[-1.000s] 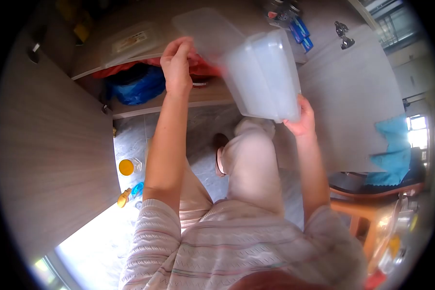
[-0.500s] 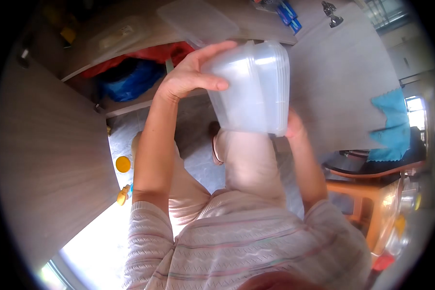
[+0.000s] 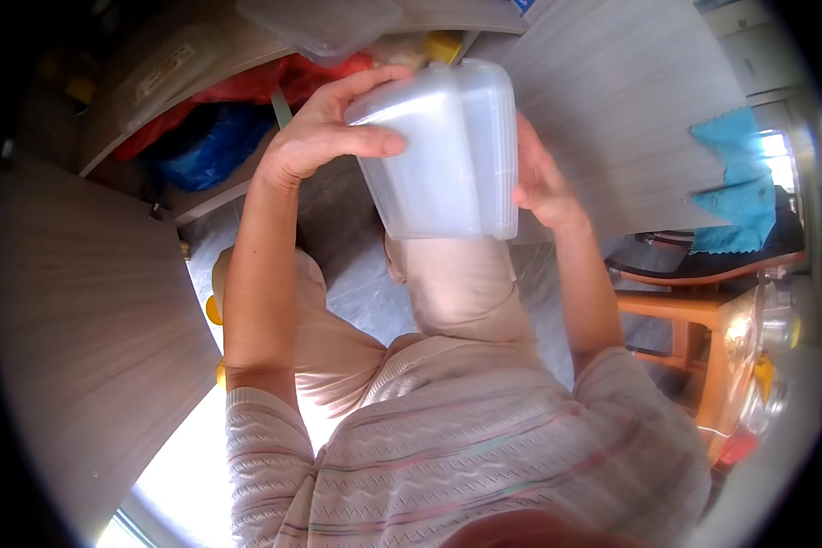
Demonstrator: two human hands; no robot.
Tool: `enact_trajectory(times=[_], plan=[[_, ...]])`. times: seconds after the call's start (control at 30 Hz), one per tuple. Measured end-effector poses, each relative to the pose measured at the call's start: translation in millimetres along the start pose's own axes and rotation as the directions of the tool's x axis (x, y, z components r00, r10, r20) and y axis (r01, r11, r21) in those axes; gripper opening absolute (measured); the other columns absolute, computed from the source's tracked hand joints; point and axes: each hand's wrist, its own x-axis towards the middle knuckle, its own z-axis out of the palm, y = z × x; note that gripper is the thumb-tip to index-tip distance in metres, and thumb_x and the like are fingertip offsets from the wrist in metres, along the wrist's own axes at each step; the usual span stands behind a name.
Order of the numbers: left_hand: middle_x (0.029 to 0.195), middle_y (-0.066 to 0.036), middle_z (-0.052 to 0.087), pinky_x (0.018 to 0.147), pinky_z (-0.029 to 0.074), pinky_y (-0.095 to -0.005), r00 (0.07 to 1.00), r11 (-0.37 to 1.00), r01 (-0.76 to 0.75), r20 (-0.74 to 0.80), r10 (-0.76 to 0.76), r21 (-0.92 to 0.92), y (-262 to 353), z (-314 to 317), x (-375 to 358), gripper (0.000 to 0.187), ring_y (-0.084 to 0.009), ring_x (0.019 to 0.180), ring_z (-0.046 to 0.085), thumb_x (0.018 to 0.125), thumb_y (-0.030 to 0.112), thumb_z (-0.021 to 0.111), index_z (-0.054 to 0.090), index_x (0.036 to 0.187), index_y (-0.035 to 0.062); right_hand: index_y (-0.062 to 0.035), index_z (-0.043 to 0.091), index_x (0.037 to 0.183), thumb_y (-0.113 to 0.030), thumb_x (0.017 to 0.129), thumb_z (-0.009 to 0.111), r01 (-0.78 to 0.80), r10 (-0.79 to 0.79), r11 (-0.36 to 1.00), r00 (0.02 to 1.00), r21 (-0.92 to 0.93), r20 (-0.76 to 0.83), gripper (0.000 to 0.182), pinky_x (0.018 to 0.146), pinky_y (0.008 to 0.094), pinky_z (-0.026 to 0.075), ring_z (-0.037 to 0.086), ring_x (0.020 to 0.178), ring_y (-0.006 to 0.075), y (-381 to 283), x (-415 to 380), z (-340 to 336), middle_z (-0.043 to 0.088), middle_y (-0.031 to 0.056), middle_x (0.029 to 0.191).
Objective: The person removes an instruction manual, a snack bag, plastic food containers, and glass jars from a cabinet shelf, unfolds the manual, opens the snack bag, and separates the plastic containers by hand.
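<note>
Several clear plastic food containers (image 3: 434, 160), nested in one another and turned on their side, are held up in front of the cabinet shelf, above my knee. On their left end my left hand (image 3: 324, 132) is closed, its thumb over the near face and its fingers along the upper side. My right hand (image 3: 546, 183) grips the stacked rims at the right, with part of the fingers hidden behind them. A clear lid or tray (image 3: 324, 23) lies on the shelf just beyond.
The lower compartment holds a blue plastic bag (image 3: 212, 151) and red bags (image 3: 247, 84). Open cabinet doors stand on the left (image 3: 73, 320) and right (image 3: 621, 119). A blue cloth (image 3: 732, 183) hangs at the right, above an orange stool (image 3: 680, 310).
The containers have shifted left and slightly up in the view, which itself has moved. My right hand has slid higher along the rims and shows more. My left hand keeps its grip.
</note>
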Motion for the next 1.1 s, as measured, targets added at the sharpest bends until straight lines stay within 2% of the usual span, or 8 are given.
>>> enact_trajectory(times=[0.07, 0.17, 0.23, 0.57, 0.73, 0.93, 1.03, 1.1], plan=[[0.108, -0.006, 0.055, 0.09, 0.037, -0.0263, 0.999, 1.0, 0.009, 0.039, -0.009, -0.015, 1, -2, 0, 0.072, -0.0164, 0.101, 0.05, 0.057, 0.018, 0.076, 0.047, 0.122, 0.0036, -0.0058, 0.009, 0.139, -0.045, 0.057, 0.078, 0.0, 0.0, 1.0, 1.0, 0.017, -0.014, 0.114, 0.101, 0.0381, 0.026, 0.028, 0.126, 0.0288, -3, -1, 1, 0.029, 0.0185, 0.136], [0.115, -0.01, 0.052, 0.093, 0.035, -0.0283, 0.999, 1.0, 0.019, 0.031, -0.018, -0.024, 1, -2, -1, 0.082, -0.0199, 0.105, 0.049, 0.055, 0.016, 0.075, 0.04, 0.127, -0.0013, -0.0048, 0.012, 0.139, -0.037, 0.059, 0.077, 0.006, -0.003, 0.996, 0.999, 0.09, -0.033, 0.108, 0.102, 0.0376, 0.025, 0.03, 0.125, 0.0285, -7, -1, -1, 0.031, 0.0183, 0.135], [0.115, -0.01, 0.052, 0.093, 0.034, -0.0283, 0.999, 1.0, 0.019, 0.027, -0.018, -0.016, 0, -2, 0, 0.082, -0.0199, 0.105, 0.049, 0.055, 0.017, 0.075, 0.04, 0.127, -0.0009, -0.004, 0.013, 0.138, -0.033, 0.06, 0.076, 0.011, -0.007, 0.992, 0.999, 0.123, -0.032, 0.104, 0.102, 0.0373, 0.025, 0.031, 0.125, 0.0282, -3, -1, -6, 0.033, 0.0181, 0.134], [0.112, -0.009, 0.054, 0.092, 0.035, -0.0272, 0.999, 0.998, 0.051, -0.02, -0.051, 0.033, -2, -2, 3, 0.082, -0.0199, 0.103, 0.051, 0.053, 0.02, 0.076, 0.044, 0.126, 0.0031, -0.003, 0.013, 0.138, -0.03, 0.062, 0.073, 0.024, -0.021, 0.998, 0.999, 0.051, -0.049, 0.101, 0.099, 0.0362, 0.029, 0.029, 0.125, 0.0293, -6, 1, 1, 0.03, 0.0217, 0.134], [0.111, -0.009, 0.054, 0.094, 0.033, -0.0287, 0.999, 0.999, 0.04, 0.004, -0.04, 0.01, -3, -4, 2, 0.077, -0.0208, 0.106, 0.049, 0.057, 0.023, 0.076, 0.045, 0.125, 0.0028, -0.0039, 0.013, 0.138, -0.031, 0.06, 0.074, 0.011, -0.01, 0.999, 0.998, 0.031, -0.058, 0.103, 0.098, 0.0369, 0.03, 0.031, 0.124, 0.0301, -3, 3, -2, 0.031, 0.0223, 0.134], [0.112, -0.009, 0.054, 0.095, 0.033, -0.0288, 1.0, 0.999, 0.025, 0.018, -0.025, -0.044, -11, -11, 3, 0.076, -0.0204, 0.106, 0.049, 0.058, 0.021, 0.076, 0.044, 0.125, 0.0025, -0.0076, 0.013, 0.139, -0.035, 0.064, 0.072, 0.032, -0.034, 0.99, 0.999, 0.135, 0.014, 0.1, 0.095, 0.0423, 0.034, 0.035, 0.121, 0.0301, 0, 12, -18, 0.035, 0.0209, 0.131], [0.112, -0.01, 0.054, 0.095, 0.033, -0.0291, 1.0, 0.997, 0.018, -0.01, -0.019, -0.072, -9, -13, 3, 0.077, -0.0212, 0.106, 0.049, 0.056, 0.021, 0.076, 0.045, 0.124, 0.0015, -0.0086, 0.014, 0.139, -0.041, 0.066, 0.07, -0.094, 0.046, 0.922, 0.99, 0.375, 0.134, 0.097, 0.094, 0.045, 0.035, 0.035, 0.122, 0.0314, 6, 19, -39, 0.034, 0.0212, 0.132], [0.112, -0.01, 0.054, 0.095, 0.033, -0.0293, 1.0, 0.996, 0.012, -0.027, -0.014, -0.088, -9, -16, 3, 0.078, -0.0218, 0.107, 0.049, 0.055, 0.021, 0.076, 0.044, 0.124, 0.0012, -0.0097, 0.015, 0.139, -0.045, 0.066, 0.069, -0.114, 0.019, 0.884, 0.978, 0.454, 0.207, 0.097, 0.093, 0.0484, 0.035, 0.034, 0.122, 0.0347, 7, 29, -50, 0.031, 0.0228, 0.133]])
